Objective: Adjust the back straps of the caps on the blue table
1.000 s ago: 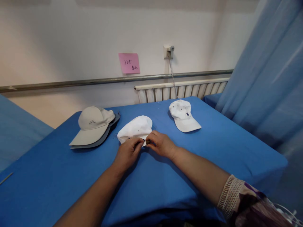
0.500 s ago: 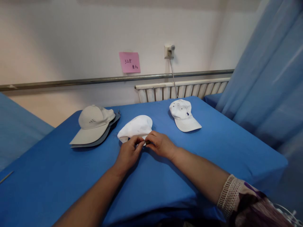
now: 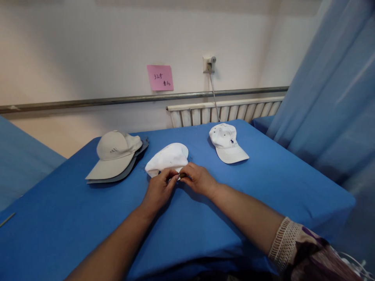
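A white cap [image 3: 168, 157] lies crown-up in the middle of the blue-covered table [image 3: 263, 183], its back edge towards me. My left hand [image 3: 159, 189] pinches that near edge with closed fingers. Beside it, my right hand [image 3: 199, 178] is closed on the same edge, with a small dark part showing between its fingers. The two hands almost touch at the cap's rear opening.
Two stacked caps, beige on grey [image 3: 115, 154], rest at the back left. A white cap with a small dark logo [image 3: 227, 147] sits at the back right. A radiator [image 3: 225, 111], a wall socket with cable [image 3: 208, 64] and a pink note [image 3: 159, 77] are behind. Blue curtain [image 3: 331, 86] hangs right.
Both hands have stayed at the cap's near edge, with only slight finger shifts. The cap and the other caps have not moved.
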Tool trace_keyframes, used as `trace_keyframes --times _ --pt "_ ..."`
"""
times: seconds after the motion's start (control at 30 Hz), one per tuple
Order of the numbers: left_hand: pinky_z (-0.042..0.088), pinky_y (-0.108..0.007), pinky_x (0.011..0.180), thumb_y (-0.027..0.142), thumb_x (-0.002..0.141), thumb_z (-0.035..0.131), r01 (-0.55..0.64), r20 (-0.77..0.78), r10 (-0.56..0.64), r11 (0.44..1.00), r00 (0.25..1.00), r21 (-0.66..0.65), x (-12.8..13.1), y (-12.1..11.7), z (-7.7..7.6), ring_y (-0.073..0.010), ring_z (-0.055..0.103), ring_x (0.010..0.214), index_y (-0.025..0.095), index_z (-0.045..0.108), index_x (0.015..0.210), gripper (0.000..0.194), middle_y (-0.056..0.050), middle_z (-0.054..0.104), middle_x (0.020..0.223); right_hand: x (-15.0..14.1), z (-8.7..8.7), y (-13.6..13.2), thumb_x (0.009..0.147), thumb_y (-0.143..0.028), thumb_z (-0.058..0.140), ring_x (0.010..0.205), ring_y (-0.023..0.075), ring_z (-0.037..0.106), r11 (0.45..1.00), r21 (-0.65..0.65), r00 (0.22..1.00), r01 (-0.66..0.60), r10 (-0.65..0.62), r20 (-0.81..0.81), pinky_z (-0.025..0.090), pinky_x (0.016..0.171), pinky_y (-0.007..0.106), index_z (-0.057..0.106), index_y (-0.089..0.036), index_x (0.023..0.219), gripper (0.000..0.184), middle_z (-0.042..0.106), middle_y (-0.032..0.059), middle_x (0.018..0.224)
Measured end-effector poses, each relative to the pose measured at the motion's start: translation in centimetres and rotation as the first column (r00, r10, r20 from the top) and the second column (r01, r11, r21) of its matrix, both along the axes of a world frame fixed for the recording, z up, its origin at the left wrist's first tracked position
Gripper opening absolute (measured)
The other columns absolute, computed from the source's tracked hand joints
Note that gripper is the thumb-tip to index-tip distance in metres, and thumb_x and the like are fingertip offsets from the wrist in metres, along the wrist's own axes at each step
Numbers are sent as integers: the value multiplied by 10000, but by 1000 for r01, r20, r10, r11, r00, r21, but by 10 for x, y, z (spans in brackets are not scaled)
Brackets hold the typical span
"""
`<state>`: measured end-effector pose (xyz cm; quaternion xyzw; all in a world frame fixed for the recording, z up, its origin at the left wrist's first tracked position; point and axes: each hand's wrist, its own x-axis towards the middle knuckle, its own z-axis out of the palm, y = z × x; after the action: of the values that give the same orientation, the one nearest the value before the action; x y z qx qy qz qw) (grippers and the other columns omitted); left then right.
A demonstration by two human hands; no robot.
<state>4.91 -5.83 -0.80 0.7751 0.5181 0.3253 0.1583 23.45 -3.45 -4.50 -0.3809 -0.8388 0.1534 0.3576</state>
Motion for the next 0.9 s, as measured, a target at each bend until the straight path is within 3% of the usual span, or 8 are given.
trace_keyframes --times 0.2,0.27,0.43,0.6,0.73,0.9 --pt "533 -356 842 481 889 553 3 -16 -3 1000 1000 18 -6 2 4 -251 703 915 207 678 1066 350 -64 763 1010 1 3 4 857 -110 693 780 141 562 998 -49 987 30 -38 -158 431 724 251 633 -195 892 110 626 2 872" --pt "536 -352 821 485 882 559 -4 -27 4 1000 1000 21 -8 3 5 -248 703 880 206 683 1047 347 -59 765 979 3 5 4 850 -99 690 772 140 558 997 -63 983 39 -49 -177 428 718 249 628 -198 869 119 616 -6 850" --pt "513 -306 719 445 904 536 13 -37 -11 999 999 30 -7 3 4 -190 659 699 205 695 900 288 -14 741 806 6 6 3 866 -127 677 786 142 558 999 -52 993 12 -18 -118 422 717 252 632 -204 910 99 612 5 899" --pt "496 -295 697 419 917 530 51 -46 -49 998 998 35 -4 4 1 -177 653 685 200 697 895 276 -11 740 799 5 3 1 903 -186 666 843 159 580 1000 -11 998 -29 28 -56 419 726 257 629 -211 960 72 633 18 936" --pt "513 -307 720 432 928 521 52 -41 -51 998 998 27 -3 3 0 -192 679 732 204 702 936 292 -24 757 852 3 3 1 911 -202 667 844 161 583 999 -1 998 -34 34 -48 424 733 261 633 -212 975 74 639 24 949" --pt "538 -348 832 445 915 555 35 -50 -30 995 998 89 -9 5 1 -244 715 921 204 682 1101 330 -68 767 1025 5 4 6 862 -121 686 793 145 563 999 -29 989 18 -22 -149 431 735 254 625 -207 894 111 622 -3 873"
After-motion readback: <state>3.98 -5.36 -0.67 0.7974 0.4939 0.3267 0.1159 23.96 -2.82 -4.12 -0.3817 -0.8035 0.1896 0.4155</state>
